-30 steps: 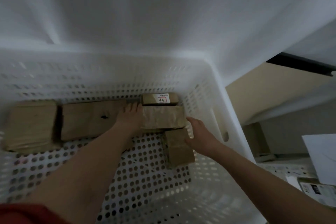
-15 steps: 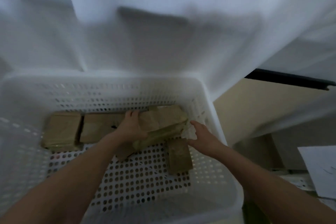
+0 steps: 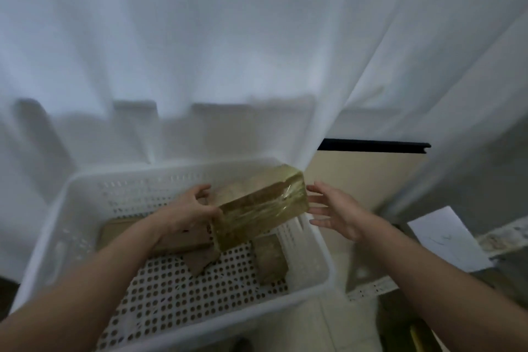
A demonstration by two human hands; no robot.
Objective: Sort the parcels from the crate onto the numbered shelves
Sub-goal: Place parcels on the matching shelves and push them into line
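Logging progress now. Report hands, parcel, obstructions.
Left hand grips taped parcel by left end, tilted above crate. Right hand open beside its right end, not gripping. White curtain hangs close behind crate.

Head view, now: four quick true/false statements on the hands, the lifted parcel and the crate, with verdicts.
1. The left hand grips the parcel at its left end. True.
2. The right hand is clenched round the parcel. False: it is open, with fingers spread, beside the parcel's right end.
3. The crate holds nothing else. False: a small parcel and a flat parcel lie on its floor.
4. The parcel is held tilted above the crate, right end higher. True.
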